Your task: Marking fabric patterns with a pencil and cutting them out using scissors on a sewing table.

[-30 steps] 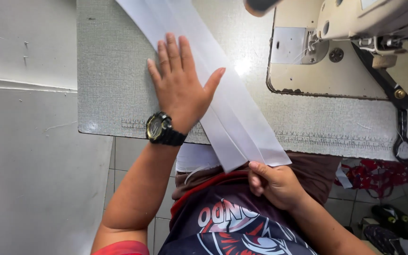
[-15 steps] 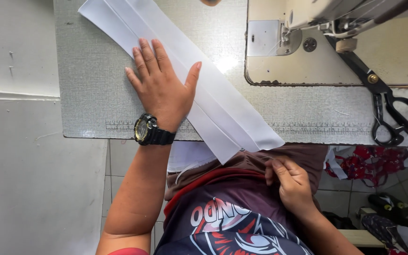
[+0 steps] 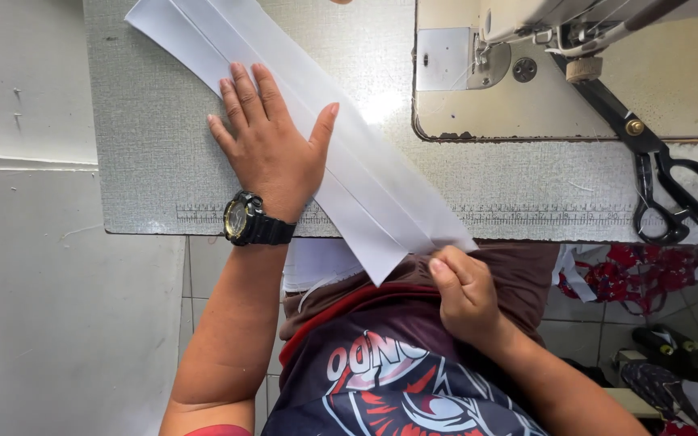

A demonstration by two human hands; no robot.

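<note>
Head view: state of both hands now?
Left hand: open, flat on the long folded white fabric strip.
Right hand: closed, pinching the strip's near end.

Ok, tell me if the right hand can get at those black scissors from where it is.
Probably yes. The right hand pinches the near end of the white fabric strip at the table edge; the scissors lie on the table to its right, nothing between them. It must release the strip first.

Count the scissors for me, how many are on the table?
1: a pair of black-handled metal scissors lies at the table's right end, beside the sewing machine. Others may be hidden outside the view.
</note>
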